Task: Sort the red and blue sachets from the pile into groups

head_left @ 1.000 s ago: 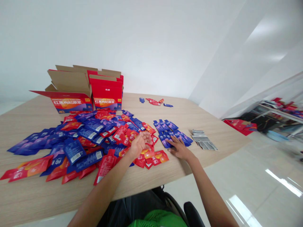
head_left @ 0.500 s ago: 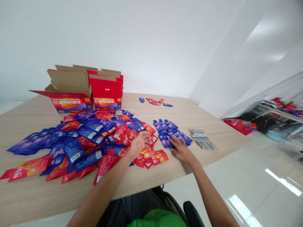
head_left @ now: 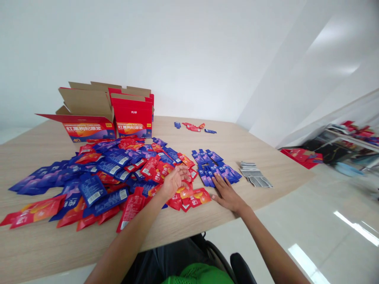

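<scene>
My right hand (head_left: 227,194) lies with fingers spread, its fingertips at the near edge of a group of blue sachets (head_left: 207,169) set in overlapping rows. It grips none of them. Over the right end of a big mixed pile, my left hand (head_left: 177,180) is half turned up with loosely curled, parted fingers and nothing visible in it. Red sachets (head_left: 199,197) with an orange print lie just beside and under it. The pile also has many blue sachets (head_left: 93,189), some with barcodes showing.
Open red cartons (head_left: 133,112) stand at the back left behind the pile. A striped grey stack (head_left: 255,174) sits right of the blue group. A few small red packets (head_left: 193,127) lie near the wall. The wooden table (head_left: 284,173) ends at right, with a shelf beyond.
My right hand has slid slightly toward me and right, uncovering more of the near blue sachets. My left hand stays almost where it was.
</scene>
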Available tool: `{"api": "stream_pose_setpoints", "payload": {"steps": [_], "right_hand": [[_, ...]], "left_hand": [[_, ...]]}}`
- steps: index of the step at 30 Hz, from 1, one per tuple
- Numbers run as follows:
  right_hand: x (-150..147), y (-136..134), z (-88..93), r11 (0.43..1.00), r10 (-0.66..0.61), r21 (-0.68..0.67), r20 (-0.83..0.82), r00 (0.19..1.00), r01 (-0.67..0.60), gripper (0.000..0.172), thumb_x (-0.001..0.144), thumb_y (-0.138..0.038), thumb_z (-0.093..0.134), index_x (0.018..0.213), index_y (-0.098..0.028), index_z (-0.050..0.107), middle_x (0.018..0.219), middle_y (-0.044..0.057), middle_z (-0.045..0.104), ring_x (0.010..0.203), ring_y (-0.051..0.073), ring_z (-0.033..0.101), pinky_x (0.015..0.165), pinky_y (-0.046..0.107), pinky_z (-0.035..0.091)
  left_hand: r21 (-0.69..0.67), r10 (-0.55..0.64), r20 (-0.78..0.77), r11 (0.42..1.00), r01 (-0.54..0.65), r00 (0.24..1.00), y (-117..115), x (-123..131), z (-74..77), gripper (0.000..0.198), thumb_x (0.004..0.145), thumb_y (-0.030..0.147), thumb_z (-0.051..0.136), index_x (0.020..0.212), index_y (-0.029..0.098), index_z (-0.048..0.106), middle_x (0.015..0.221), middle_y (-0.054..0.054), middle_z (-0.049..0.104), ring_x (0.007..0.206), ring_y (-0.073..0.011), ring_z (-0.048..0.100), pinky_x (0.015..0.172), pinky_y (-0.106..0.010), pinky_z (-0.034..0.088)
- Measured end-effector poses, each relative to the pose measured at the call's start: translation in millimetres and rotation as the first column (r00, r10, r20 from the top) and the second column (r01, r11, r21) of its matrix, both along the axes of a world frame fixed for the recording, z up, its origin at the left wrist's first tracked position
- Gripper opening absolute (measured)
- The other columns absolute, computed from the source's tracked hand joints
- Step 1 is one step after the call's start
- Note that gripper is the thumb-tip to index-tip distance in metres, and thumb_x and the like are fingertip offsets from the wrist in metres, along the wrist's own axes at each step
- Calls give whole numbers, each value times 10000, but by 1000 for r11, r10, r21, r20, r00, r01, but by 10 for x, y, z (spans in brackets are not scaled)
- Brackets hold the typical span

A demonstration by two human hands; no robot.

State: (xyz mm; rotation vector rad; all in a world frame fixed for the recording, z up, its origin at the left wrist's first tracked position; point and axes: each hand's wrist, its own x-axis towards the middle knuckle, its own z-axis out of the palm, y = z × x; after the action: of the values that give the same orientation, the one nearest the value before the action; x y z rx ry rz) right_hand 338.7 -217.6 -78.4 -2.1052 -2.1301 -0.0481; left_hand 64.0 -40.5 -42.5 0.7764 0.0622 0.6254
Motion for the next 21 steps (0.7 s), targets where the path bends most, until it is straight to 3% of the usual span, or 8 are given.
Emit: {"api": "stream_pose_setpoints", "payload": {"steps": [3, 6, 10, 13, 16, 18, 21], "right_hand": [[29, 22, 124, 1000, 3, -12, -28, 1000, -3, 695, 1001, -581, 415, 1585, -212, 337, 1642, 155, 288, 1541, 307, 230, 1239, 603, 84], [70, 164, 277, 997, -72, 30, -43, 997, 73, 588, 1036, -522, 323, 1537, -237, 436, 1635, 124, 322, 1537, 302, 245, 1235, 620, 63], [207, 596, 493, 963, -268, 11, -47, 962, 269, 562, 1039, -469, 335, 1542, -236, 424, 1635, 99, 339, 1528, 273, 277, 1248, 524, 179], [357, 1031, 604, 918, -396, -3, -34, 918, 396, 543, 1050, -413, 362, 1549, -201, 393, 1626, 138, 352, 1521, 287, 291, 1230, 527, 237], [450, 1443, 625, 847, -531, -25, -16, 847, 531, 442, 1053, -385, 442, 1442, -184, 506, 1517, 172, 484, 1391, 308, 474, 1132, 554, 394], [455, 1649, 581, 800, -598, -50, -3, 801, 597, 390, 1009, -384, 575, 1343, -183, 571, 1380, 128, 580, 1208, 272, 604, 1003, 502, 519], [416, 1817, 451, 745, -661, -97, 21, 750, 660, 380, 972, -379, 648, 1290, -179, 592, 1288, 91, 615, 1082, 235, 647, 907, 451, 570]], "left_hand": [[-6, 12, 1, 1000, -12, 1000, -2, -4, -3, 494, 868, 593, 608, 1090, 153, 639, 984, -103, 649, 781, -201, 628, 542, -296, 537], [-7, 13, 10, 1000, -12, 1000, -2, -4, -10, 487, 871, 586, 607, 1093, 154, 645, 970, -95, 640, 776, -198, 625, 543, -301, 541], [-13, 6, 22, 1000, -5, 1000, 2, 5, -28, 471, 879, 570, 604, 1099, 156, 647, 970, -93, 634, 784, -199, 629, 545, -292, 529], [-16, 9, 14, 1000, -9, 1000, 3, 16, -49, 458, 877, 559, 603, 1086, 155, 647, 958, -92, 627, 777, -201, 626, 537, -293, 526], [-11, 16, 19, 1000, -16, 1000, -6, 30, -69, 450, 889, 551, 580, 1095, 156, 644, 955, -93, 624, 774, -202, 625, 520, -285, 520], [-15, 21, 22, 1000, -21, 1000, -16, 40, -80, 457, 901, 555, 557, 1106, 156, 642, 961, -95, 624, 778, -201, 628, 520, -278, 516], [-25, 22, 9, 999, -22, 1000, -32, 51, -83, 467, 909, 560, 532, 1100, 149, 646, 959, -105, 626, 774, -200, 630, 526, -275, 519]]}}
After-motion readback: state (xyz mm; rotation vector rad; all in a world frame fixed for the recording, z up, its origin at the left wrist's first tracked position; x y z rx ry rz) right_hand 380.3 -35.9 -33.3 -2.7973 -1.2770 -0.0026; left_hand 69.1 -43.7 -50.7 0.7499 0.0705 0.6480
